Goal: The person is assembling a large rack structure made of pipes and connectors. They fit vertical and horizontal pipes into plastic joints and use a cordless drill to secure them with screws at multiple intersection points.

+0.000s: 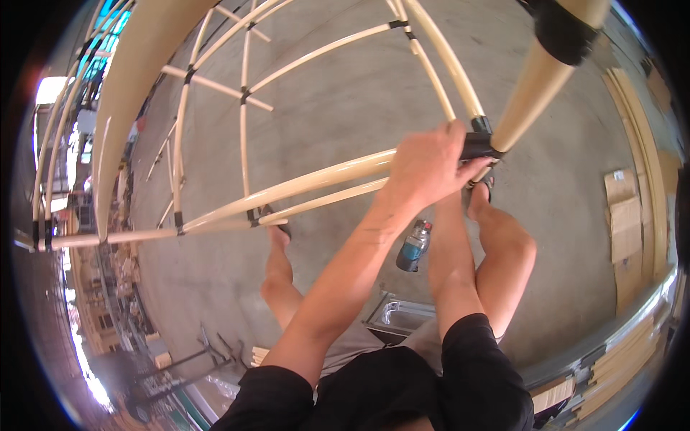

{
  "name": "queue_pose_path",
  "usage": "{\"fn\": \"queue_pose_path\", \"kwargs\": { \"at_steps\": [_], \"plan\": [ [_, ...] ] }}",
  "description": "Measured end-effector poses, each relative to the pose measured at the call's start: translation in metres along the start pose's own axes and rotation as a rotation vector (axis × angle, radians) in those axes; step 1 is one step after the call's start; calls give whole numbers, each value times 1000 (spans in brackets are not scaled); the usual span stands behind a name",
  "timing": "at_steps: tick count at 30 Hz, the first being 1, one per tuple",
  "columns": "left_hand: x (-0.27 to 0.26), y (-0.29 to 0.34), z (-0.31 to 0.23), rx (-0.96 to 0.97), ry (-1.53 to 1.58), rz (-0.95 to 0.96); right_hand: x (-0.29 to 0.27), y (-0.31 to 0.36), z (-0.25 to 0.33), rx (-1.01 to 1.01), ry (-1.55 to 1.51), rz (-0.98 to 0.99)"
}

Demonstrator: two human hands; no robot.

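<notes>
A frame of beige pipes (287,182) with black joints stands before me. My left hand (430,164) is closed around a thick pipe beside a black corner joint (477,146), its thumb reaching out under the joint. The right forearm (454,251) goes up behind the left hand, which covers the right hand and its fingers. A thinner upright pipe (433,75) comes down to the fingertips. Below the hands, between my forearms, is a small grey and teal bottle-like thing (413,248) with a red tip; what holds it up cannot be made out.
A thick pipe (535,93) rises close on the right, and another (133,93) on the left. Long boards (643,158) and cardboard (623,208) lie on the concrete floor (568,237) at right. Behind my legs is a metal-edged tray (406,312). Shelving with stock (108,294) lines the left.
</notes>
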State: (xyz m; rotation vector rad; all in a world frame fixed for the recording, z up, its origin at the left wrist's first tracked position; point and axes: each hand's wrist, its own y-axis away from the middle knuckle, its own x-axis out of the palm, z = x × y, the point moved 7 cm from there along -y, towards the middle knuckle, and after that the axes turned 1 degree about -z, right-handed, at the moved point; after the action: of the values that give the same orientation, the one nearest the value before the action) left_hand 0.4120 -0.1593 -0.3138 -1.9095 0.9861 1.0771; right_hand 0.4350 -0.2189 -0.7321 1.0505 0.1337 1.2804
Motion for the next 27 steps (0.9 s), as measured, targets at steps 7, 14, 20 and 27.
{"fn": "queue_pose_path", "kwargs": {
  "at_steps": [7,14,20,27],
  "plan": [
    [13,-7,8,21,-11,8,31,-27,-21,64,-252,147],
    [18,-11,6,78,-32,9,27,-31,-33,177,-192,114],
    [14,-8,19,83,-21,-12,37,-7,-41,140,-246,-119],
    [15,-15,10,46,5,17,22,-48,-60,-99,35,-404]
  ]
}}
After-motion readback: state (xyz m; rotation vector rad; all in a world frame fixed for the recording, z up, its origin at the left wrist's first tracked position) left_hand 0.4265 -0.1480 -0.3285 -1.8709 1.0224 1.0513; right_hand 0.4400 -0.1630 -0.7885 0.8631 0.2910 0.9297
